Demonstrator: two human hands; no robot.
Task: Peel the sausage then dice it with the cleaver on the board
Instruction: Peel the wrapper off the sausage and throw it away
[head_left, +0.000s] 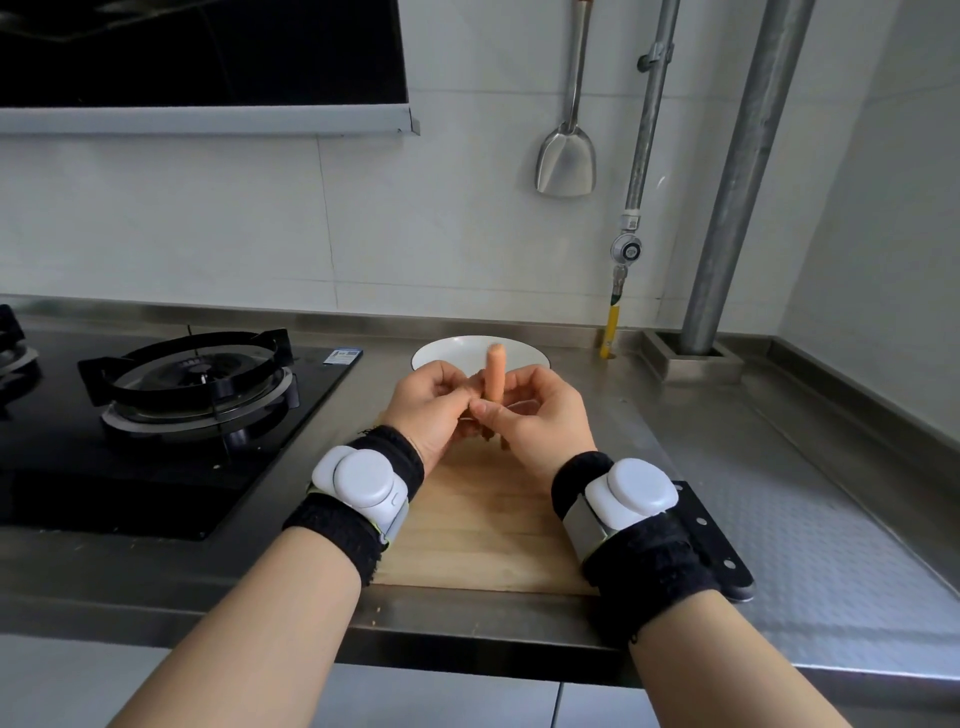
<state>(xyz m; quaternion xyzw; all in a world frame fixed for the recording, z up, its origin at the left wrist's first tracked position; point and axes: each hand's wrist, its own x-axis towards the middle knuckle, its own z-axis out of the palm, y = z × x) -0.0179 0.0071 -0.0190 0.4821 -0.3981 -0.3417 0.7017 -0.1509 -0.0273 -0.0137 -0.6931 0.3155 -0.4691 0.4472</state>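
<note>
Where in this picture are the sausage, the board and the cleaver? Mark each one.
sausage (494, 371): head view, on its bare upper end.
board (483, 525): head view, on bare wood near its middle.
cleaver (727, 558): head view, on its black riveted handle.

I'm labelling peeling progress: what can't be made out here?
Lower end of the sausage, head view: hidden by the left hand and right hand; casing unclear.
Blade of the cleaver, head view: covered by the right wristband.
Near rim of the bowl, head view: behind both hands.
</note>
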